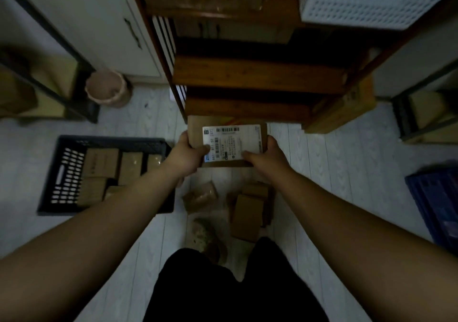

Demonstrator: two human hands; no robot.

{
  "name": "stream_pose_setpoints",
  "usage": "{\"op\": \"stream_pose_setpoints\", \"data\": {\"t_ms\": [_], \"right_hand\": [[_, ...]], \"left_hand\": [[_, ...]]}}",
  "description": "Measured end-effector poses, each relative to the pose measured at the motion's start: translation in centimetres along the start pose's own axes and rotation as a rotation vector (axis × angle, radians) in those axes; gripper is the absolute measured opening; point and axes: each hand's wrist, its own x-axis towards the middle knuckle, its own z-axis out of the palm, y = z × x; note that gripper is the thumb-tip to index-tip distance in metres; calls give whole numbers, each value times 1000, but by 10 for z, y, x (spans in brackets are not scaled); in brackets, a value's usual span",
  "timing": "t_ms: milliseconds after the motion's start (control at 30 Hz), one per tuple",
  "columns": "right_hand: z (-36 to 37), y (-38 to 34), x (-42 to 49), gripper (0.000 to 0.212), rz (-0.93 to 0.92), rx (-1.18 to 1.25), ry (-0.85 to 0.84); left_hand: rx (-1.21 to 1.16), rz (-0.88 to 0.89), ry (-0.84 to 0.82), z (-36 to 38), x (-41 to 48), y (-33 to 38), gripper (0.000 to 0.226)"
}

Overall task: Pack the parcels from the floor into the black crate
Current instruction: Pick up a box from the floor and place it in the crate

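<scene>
Past black trousers [235, 294], left hand [188, 154] and right hand [268, 156] grip labelled parcel [233, 142]

The black crate [65, 173] is open on top, its bottom mostly covered by brown boxes [101, 163]. Right of the crate, loose parcels [245, 212] crowd the floor [322, 173]; farther back on that side stands a wooden shelf [257, 78]

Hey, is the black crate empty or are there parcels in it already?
Partly filled: several brown parcels lie side by side inside the black crate; its near right corner is hidden.
</scene>
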Motion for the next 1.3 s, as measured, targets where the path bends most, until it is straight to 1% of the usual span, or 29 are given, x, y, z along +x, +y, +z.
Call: {"op": "stream_pose_setpoints", "data": {"t_ms": [133, 267, 333, 500, 600, 700, 767, 833, 933, 1067, 1100, 1167, 1233, 1300], "right_hand": [[-2, -19, -55, 68, -157, -9, -10], [-4, -32, -105, 64, -320, -19, -33], [-2, -38, -126, 64, -374, -35, -46], [18, -55, -174, 70, -475, -58, 21], [51, -66, -200, 80, -520, -52, 34], [101, -78, -222, 87, -546, -44, -9], [141, -86, -237, 88, -550, -38, -38], [184, -91, -250, 86, -560, -32, -53], [240, -96, -271, 77, -583, -3, -48], [282, -99, -288, 70, -581, 41, 3], [287, -100, -290, 68, -568, 43, 14], [295, -102, -286, 67, -543, 39, 36], [303, -109, -279, 67, -534, 36, 44], [311, -121, -268, 72, -510, 21, 48]], "left_hand": [[-31, 115, 82, -20, -62, 10, 63], [-55, 192, 196, -33, -122, 7, 56], [-80, 219, 230, -41, -149, 4, 56], [-146, 280, 263, -76, -208, -4, 63], [-135, 321, 291, -111, -235, -13, 60], [-104, 362, 347, -158, -256, -34, 68], [-126, 356, 342, -197, -263, -53, 72], [-131, 353, 344, -238, -270, -72, 73], [-130, 342, 342, -291, -279, -98, 77], [-112, 316, 278, -330, -285, -120, 94], [-112, 313, 271, -336, -283, -123, 95], [-146, 303, 286, -345, -275, -128, 87], [-155, 282, 306, -354, -264, -128, 71], [-135, 253, 293, -365, -252, -124, 56]]}}
